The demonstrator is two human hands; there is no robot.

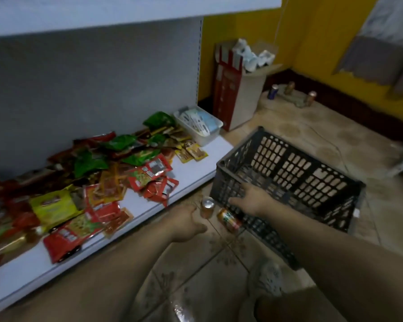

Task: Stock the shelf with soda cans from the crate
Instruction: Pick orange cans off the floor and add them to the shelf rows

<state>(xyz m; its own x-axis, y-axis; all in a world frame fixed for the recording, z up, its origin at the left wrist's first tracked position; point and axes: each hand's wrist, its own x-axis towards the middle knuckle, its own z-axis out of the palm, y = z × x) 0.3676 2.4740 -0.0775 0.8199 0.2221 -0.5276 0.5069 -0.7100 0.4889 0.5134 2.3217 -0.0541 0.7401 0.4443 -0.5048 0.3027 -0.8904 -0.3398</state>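
A black plastic crate [289,168] stands on the tiled floor right of the white bottom shelf [196,168]; no cans show inside it. One soda can [207,206] stands upright on the floor between shelf and crate. A second can [229,220], orange and red, lies on its side against the crate's near corner. My left hand [187,219] is cupped beside the upright can, fingertips at its left side, fingers apart. My right hand [250,198] lies with spread fingers on the crate's near wall, just above the lying can, gripping nothing.
Several red, green and yellow snack packets [98,182] cover the shelf's left and middle. A white bin [199,125] sits at its right end, a cardboard box [240,89] behind it. Three more cans [290,88] stand by the far yellow wall. My shoe [265,277] is beside the crate.
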